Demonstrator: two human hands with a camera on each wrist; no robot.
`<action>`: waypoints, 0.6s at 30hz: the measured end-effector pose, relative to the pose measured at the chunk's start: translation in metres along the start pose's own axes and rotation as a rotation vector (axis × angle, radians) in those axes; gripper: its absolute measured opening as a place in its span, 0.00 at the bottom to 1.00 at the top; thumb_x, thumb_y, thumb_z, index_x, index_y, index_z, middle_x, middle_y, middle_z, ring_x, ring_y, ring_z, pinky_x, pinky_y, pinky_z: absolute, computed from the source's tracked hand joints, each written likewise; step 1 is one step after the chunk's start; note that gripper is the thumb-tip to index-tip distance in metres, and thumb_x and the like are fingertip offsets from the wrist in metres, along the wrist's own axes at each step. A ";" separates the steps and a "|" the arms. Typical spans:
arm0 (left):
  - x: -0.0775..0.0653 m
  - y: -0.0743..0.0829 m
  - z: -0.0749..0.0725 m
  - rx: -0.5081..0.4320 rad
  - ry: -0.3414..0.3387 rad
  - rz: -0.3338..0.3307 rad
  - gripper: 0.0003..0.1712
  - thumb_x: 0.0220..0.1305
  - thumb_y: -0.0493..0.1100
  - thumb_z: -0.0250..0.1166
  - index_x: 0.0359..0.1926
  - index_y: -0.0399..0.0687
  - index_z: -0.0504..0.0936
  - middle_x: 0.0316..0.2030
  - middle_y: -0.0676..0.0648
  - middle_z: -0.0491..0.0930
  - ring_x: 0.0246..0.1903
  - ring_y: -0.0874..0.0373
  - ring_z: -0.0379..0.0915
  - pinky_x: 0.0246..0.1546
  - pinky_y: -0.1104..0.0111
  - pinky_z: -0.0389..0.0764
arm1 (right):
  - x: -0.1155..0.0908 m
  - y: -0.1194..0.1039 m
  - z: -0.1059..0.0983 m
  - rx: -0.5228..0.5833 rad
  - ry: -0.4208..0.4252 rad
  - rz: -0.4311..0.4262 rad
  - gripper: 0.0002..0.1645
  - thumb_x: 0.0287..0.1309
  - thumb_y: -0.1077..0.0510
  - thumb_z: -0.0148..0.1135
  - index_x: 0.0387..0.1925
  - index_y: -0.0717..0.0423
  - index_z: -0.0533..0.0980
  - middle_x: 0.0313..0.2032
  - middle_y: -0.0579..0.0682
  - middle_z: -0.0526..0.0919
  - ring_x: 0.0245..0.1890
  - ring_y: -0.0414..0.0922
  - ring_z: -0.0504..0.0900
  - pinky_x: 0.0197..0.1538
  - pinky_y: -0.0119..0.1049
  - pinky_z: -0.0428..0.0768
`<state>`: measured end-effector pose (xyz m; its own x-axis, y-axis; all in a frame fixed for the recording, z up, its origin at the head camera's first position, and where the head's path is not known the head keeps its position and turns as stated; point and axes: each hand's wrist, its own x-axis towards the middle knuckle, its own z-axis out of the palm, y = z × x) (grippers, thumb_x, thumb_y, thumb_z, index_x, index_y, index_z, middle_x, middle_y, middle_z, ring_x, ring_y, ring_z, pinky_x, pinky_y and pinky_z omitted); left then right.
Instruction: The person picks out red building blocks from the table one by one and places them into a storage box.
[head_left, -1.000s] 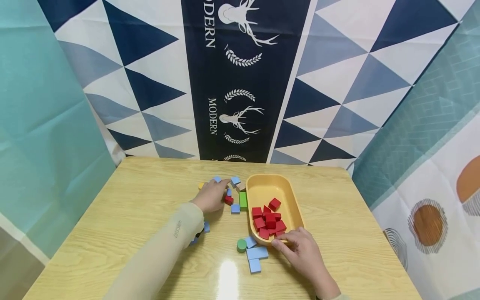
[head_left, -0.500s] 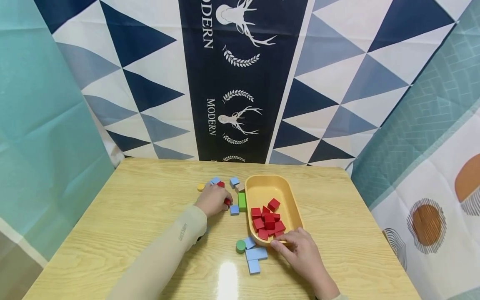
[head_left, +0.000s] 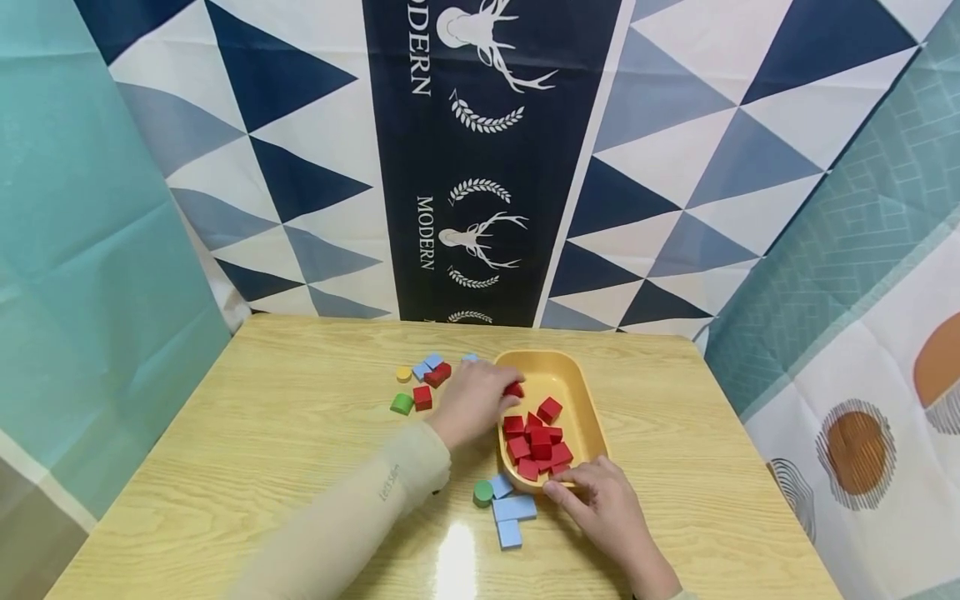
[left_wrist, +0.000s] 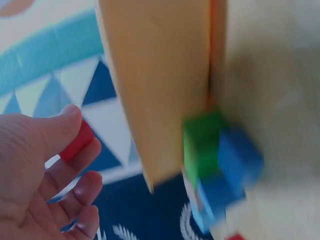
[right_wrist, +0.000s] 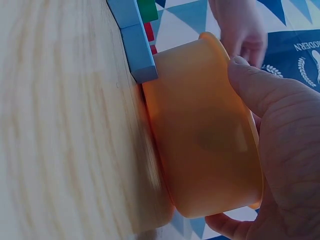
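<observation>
My left hand [head_left: 474, 402] pinches a red block [head_left: 513, 389] between thumb and fingers, above the left rim of a yellow plastic bin [head_left: 543, 375]. The left wrist view shows the same red block [left_wrist: 78, 143] at the fingertips, partly covered by the thumb. Inside the bin, several red blocks [head_left: 540, 442] lie heaped toward the near end. My right hand [head_left: 603, 502] holds the bin's near rim, thumb on top; in the right wrist view the thumb [right_wrist: 270, 90] lies along the rim and a finger shows lower down by the bin's wall [right_wrist: 205, 135].
Left of my left hand lie red blocks [head_left: 422, 397], a green half-round block [head_left: 402, 404], a yellow disc [head_left: 403, 374] and light-blue blocks [head_left: 422, 372]. A green cylinder [head_left: 483, 493] and light-blue blocks [head_left: 514, 507] sit before the bin. A green block [left_wrist: 200, 150] stands against its left side.
My left hand has picked up a red block from the scattered pieces and carried it right, over the bin's edge. The right hand stays on the near rim.
</observation>
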<state>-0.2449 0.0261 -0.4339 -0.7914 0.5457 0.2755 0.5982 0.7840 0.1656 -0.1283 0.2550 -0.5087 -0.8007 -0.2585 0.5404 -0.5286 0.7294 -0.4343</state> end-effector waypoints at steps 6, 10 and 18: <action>0.002 -0.014 0.013 -0.048 0.054 -0.070 0.21 0.70 0.51 0.62 0.60 0.53 0.78 0.55 0.51 0.79 0.55 0.53 0.69 0.60 0.54 0.70 | 0.001 -0.002 0.000 0.017 0.010 -0.016 0.04 0.51 0.48 0.76 0.29 0.37 0.86 0.28 0.27 0.82 0.30 0.35 0.68 0.33 0.34 0.68; -0.010 -0.065 0.014 -0.095 0.049 -0.234 0.18 0.68 0.48 0.65 0.56 0.48 0.81 0.50 0.47 0.81 0.48 0.51 0.74 0.52 0.54 0.77 | -0.001 -0.003 0.000 0.006 -0.018 0.027 0.04 0.52 0.45 0.74 0.29 0.37 0.86 0.27 0.26 0.80 0.29 0.35 0.66 0.31 0.33 0.67; -0.043 -0.109 0.015 -0.166 -0.162 -0.353 0.27 0.51 0.51 0.77 0.49 0.43 0.82 0.31 0.49 0.77 0.27 0.55 0.69 0.29 0.64 0.74 | -0.003 0.002 -0.001 -0.006 -0.048 0.082 0.05 0.53 0.43 0.73 0.29 0.35 0.86 0.26 0.24 0.79 0.30 0.34 0.65 0.31 0.33 0.66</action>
<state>-0.2777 -0.0782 -0.4776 -0.9531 0.3017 0.0243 0.2882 0.8803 0.3768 -0.1260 0.2577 -0.5104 -0.8537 -0.2276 0.4684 -0.4593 0.7531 -0.4711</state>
